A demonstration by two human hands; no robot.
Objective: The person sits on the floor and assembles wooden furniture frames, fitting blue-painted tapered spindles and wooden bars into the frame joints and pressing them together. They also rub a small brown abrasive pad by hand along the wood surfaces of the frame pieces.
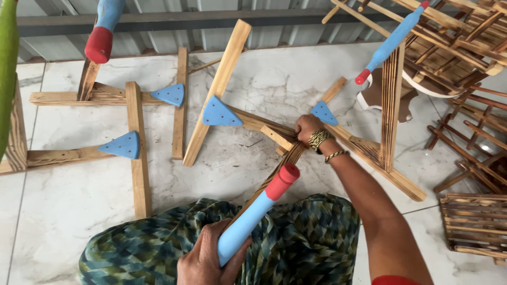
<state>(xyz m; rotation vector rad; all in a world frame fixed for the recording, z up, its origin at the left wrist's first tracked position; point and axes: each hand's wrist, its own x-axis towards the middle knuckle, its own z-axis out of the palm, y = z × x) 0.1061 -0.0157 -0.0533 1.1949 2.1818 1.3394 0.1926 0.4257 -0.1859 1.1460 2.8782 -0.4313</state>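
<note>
My left hand (206,258) grips the lower end of a blue handle with a red tip (259,211), which sits on the end of a wooden slat above my lap. My right hand (308,129), with gold bangles on the wrist, presses down on the middle joint of a wooden frame (369,153) lying on the marble floor. That frame carries blue triangular corner plates (219,113), one right beside my right hand. Part of the slat is hidden behind the handle.
A second wooden frame with blue triangular plates (124,145) lies at the left. Another blue, red-tipped handle (393,39) sticks up at the upper right, one more (103,29) at top left. Stacked wooden frames (470,221) fill the right side. A patterned green cloth (296,243) covers my lap.
</note>
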